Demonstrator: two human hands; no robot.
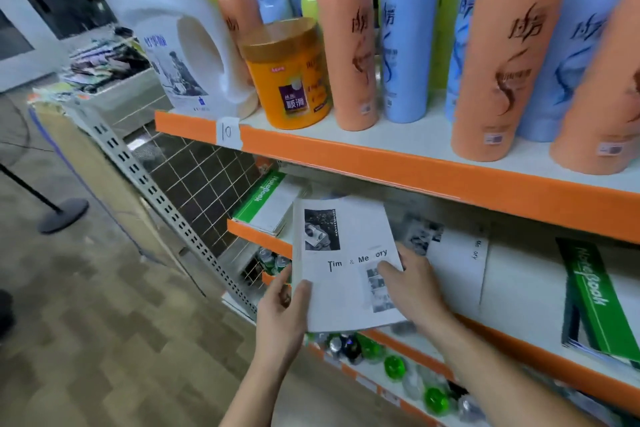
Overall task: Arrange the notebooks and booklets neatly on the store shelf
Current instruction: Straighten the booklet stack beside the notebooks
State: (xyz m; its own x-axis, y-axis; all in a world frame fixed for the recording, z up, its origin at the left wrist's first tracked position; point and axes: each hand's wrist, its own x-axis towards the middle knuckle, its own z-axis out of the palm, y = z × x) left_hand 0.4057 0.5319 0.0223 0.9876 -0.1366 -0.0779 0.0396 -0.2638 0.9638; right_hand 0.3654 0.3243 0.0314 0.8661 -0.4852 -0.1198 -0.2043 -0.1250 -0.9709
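A white booklet (339, 274) printed "Time & Memory" is held in front of the middle shelf (540, 357). My left hand (282, 315) grips its lower left edge, thumb on the cover. My right hand (412, 288) holds its right side, thumb over the printed title. On the shelf behind lies another white booklet (457, 263) with the same title. A green-spined notebook stack (266, 204) rests at the shelf's left end. Another green "NoteBook" notebook (595, 302) lies at the right.
The upper shelf (381, 163) carries a white detergent jug (180, 42), an orange jar (291, 76) and tall orange and blue bottles (498, 55). Below, green-capped bottles (394, 367) fill the lowest shelf. A perforated metal upright (156, 198) and a stanchion base (62, 215) stand to the left.
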